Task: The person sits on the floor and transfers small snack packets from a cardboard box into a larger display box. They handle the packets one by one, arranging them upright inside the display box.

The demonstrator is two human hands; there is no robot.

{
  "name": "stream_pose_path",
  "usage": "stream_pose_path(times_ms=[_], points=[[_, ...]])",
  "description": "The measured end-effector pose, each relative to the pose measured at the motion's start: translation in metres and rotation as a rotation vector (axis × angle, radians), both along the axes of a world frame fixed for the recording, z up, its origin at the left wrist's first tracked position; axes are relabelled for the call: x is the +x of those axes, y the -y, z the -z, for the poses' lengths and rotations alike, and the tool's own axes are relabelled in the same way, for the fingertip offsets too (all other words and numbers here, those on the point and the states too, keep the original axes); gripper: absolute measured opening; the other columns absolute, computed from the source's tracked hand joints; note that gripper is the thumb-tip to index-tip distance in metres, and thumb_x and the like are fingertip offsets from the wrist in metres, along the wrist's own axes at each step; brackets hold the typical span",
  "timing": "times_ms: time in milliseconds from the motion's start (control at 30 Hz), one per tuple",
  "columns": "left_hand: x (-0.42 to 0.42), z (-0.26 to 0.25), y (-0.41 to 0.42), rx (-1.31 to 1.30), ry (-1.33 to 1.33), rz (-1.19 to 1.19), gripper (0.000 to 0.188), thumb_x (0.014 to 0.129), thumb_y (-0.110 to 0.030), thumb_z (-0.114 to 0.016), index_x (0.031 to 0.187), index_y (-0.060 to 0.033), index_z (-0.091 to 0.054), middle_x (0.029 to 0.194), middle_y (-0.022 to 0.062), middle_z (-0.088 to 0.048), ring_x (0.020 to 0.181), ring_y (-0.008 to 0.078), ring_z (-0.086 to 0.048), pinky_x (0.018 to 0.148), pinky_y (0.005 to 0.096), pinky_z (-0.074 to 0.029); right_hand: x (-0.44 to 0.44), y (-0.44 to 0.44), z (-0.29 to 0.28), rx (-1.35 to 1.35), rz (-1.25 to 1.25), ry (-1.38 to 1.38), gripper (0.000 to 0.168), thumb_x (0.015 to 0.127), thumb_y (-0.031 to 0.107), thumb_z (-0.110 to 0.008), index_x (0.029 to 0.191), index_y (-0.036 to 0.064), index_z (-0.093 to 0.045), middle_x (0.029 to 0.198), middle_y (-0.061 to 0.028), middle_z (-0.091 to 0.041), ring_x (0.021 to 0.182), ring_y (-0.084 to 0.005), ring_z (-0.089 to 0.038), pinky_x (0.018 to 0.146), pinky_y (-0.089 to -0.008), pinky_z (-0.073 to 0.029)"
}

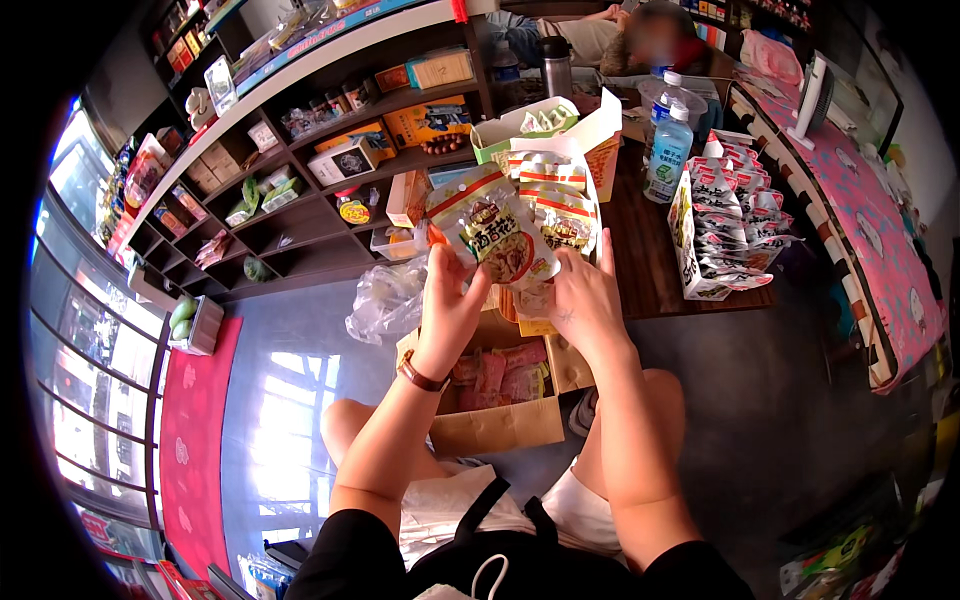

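Observation:
Both of my hands hold a printed foil snack packet (491, 229) above an open cardboard box. My left hand (450, 304) grips its lower left side, thumb on the front. My right hand (585, 304) has its fingertips at the packet's lower right corner, with the index finger extended beside a display box. That white display box (595, 180) on the table holds several similar packets (559, 214). Below, the cardboard box (499, 435) contains pink and red wrapped packets (499, 375).
On the dark wooden table (637, 255) stand a bottle of blue drink (667, 157), a steel flask (556, 71) and a box of red-and-white packets (720, 225). A plastic bag (386, 300) lies left of my hands, near dark shelves (300, 247). A person (585, 41) reclines beyond the table.

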State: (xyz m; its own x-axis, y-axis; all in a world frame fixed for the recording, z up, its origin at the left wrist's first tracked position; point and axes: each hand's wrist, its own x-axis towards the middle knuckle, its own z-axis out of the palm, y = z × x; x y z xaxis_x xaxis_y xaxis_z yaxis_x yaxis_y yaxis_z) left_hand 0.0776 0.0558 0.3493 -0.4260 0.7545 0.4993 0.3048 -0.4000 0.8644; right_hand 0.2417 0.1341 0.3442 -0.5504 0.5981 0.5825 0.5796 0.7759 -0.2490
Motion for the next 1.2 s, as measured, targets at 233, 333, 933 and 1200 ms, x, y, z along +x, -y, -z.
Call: stream_pose_path(times_ms=[233, 333, 933, 1200], points=[[0.004, -0.019, -0.013, -0.241, -0.402, -0.142, 0.028, 0.08, -0.005, -0.063, 0.097, 0.0001, -0.041, 0.089, 0.0128, -0.06, 0.083, 0.0194, -0.063, 0.065, 0.0327, -0.049, 0.011, -0.012, 0.001, 0.055, 0.022, -0.125, 0.048, 0.077, -0.008, -0.046, 0.124, -0.005, -0.034, 0.097, -0.0199, -0.053, 0.094, -0.0366, -0.056, 0.107, -0.0558, -0.024], [0.014, -0.022, -0.017, -0.197, -0.495, -0.09, 0.028, 0.077, -0.005, -0.065, 0.093, -0.0013, -0.043, 0.077, 0.01, -0.052, 0.07, 0.0188, -0.054, 0.062, 0.0309, -0.046, 0.007, -0.01, 0.0, 0.028, 0.01, -0.166, 0.048, 0.078, -0.007, -0.047, 0.124, -0.005, -0.033, 0.1, -0.0207, -0.052, 0.1, -0.0373, -0.053, 0.106, -0.0553, -0.026], [0.034, -0.01, -0.043, -0.532, -1.255, -0.033, 0.043, 0.074, -0.01, -0.063, 0.109, 0.0072, -0.046, 0.119, 0.0261, -0.049, 0.116, 0.0349, -0.046, 0.09, 0.0397, -0.041, 0.0, 0.003, -0.006, 0.003, 0.135, -0.152, 0.063, 0.065, 0.001, -0.068, 0.122, 0.0, -0.042, 0.131, -0.0213, -0.035, 0.127, -0.0387, -0.034, 0.105, -0.0575, -0.026], [0.033, -0.046, -0.036, -0.332, -1.546, -0.191, 0.027, 0.071, -0.01, -0.059, 0.095, 0.0026, -0.063, 0.123, 0.0169, -0.052, 0.122, 0.0321, -0.04, 0.106, 0.041, -0.03, 0.005, 0.005, -0.007, -0.031, 0.094, -0.034, 0.052, 0.072, 0.01, -0.06, 0.122, 0.004, -0.046, 0.134, -0.0114, -0.04, 0.13, -0.0305, -0.033, 0.107, -0.0594, -0.02]])
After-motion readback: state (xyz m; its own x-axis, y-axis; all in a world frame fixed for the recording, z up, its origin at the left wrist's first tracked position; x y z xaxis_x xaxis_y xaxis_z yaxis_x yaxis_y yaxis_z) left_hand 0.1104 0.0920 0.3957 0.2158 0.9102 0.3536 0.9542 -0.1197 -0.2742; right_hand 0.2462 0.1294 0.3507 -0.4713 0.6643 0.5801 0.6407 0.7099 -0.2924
